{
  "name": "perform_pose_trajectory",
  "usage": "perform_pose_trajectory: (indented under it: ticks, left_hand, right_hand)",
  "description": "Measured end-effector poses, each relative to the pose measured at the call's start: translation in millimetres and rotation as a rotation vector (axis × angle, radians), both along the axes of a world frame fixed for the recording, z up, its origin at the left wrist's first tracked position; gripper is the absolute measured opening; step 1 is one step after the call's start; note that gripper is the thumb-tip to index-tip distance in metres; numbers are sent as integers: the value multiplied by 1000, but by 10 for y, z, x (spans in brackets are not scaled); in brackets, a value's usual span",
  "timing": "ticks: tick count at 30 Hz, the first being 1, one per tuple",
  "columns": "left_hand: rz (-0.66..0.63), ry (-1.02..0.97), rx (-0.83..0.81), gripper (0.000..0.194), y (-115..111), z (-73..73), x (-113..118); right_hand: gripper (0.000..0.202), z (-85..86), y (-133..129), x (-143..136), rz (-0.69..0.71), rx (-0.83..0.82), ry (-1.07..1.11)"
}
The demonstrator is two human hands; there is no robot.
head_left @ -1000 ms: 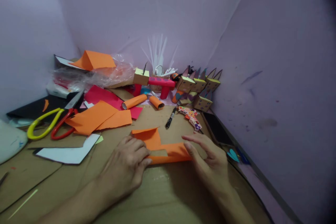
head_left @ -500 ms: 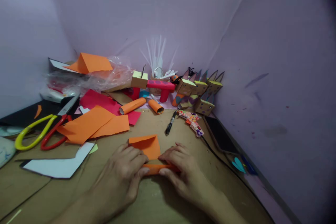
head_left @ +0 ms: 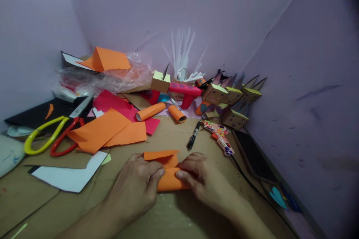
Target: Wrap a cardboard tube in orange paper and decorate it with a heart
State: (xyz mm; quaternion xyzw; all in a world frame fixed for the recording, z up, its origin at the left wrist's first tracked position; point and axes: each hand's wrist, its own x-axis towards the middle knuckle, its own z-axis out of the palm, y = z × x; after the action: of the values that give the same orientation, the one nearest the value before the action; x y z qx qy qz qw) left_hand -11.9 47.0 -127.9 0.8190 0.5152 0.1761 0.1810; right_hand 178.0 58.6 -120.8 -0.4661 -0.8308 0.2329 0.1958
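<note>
Between my hands lies a sheet of orange paper (head_left: 171,180), its near part curled over and its far edge standing up in a fold. What the curled part covers is hidden. My left hand (head_left: 140,179) grips the left side, thumb pressed on the curl and fingers behind it. From the right, my right hand (head_left: 200,175) holds the other side in the same way. Just beyond my right hand rests a black marker (head_left: 194,135). A patterned glue gun (head_left: 218,134) lies to its right.
Yellow-and-red-handled scissors (head_left: 66,123), orange paper pieces (head_left: 101,129) and a white cutout (head_left: 66,177) lie at left. Two orange tubes (head_left: 151,111) sit farther back. Cardboard box heads (head_left: 235,118) stand at back right, near a phone (head_left: 252,155). The glue gun's cord (head_left: 258,193) runs down the right.
The near part of the orange paper has been rolled over, covering the brown strip that showed between my hands. My view has turned slightly left, so things sit farther right.
</note>
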Motion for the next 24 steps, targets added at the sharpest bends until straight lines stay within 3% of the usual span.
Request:
perform_pose_trajectory:
  ticks: [8,13,18,20,24]
  left_hand:
    - [76,-40,23,31,1,-30,27]
    - [108,-86,-61,33,58,32,-57]
    - [364,-247,-126,27,120,109,-238]
    - [409,-336,-183,19,131,100,-285]
    - [310,-363,-248,51,141,72,-263]
  right_hand:
    - [19,-40,37,11,-42,-118,31]
    - [22,-55,50,11,-39,-114,7]
    - [24,-42,40,23,-22,-147,25]
    - [25,-47,38,27,-12,-157,39]
    - [22,-50,42,36,-8,-198,54]
